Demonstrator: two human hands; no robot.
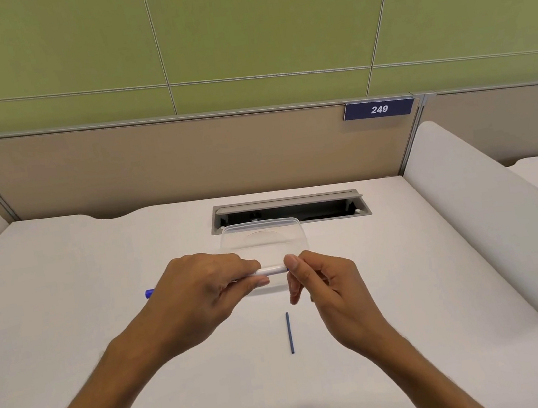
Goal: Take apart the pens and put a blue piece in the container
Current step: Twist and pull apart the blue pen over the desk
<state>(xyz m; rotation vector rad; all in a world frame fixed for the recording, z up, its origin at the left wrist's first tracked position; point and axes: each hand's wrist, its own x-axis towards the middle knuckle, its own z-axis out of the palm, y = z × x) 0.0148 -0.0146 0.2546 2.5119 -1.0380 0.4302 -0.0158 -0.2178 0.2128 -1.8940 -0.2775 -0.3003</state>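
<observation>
Two bare hands meet mid-frame over the white surface (103, 313), forearms coming in from the bottom corners and converging. Left hand (200, 289): palm down, fingers curled around the slim white plastic pen barrel with a blue end cap (271, 270), thumb tucked underneath. Blue cap pokes out past the left side of that hand; white barrel sticks out toward the right. Right hand (327, 282): wrist bent, thumb and index pinched on the barrel's right end, other fingers curled loosely below, off the pen. Pen is held roughly level, above the surface.

Just behind the hands: clear rectangular plastic container with rounded corners (263, 235), sitting on the surface; its near edge is hidden by the pen and fingers. Can't tell if anything is inside.

Nearer the camera, between the forearms: thin dark blue rod (289, 333), lying on the surface, pointing away from the camera, well clear of both hands and outside the container.

Farther back: grey recessed cable hatch (289, 209), flap open. Behind it, a beige divider panel (151, 161) with a navy tag reading 249 (379, 109); green panelled wall (236, 28) above.
</observation>
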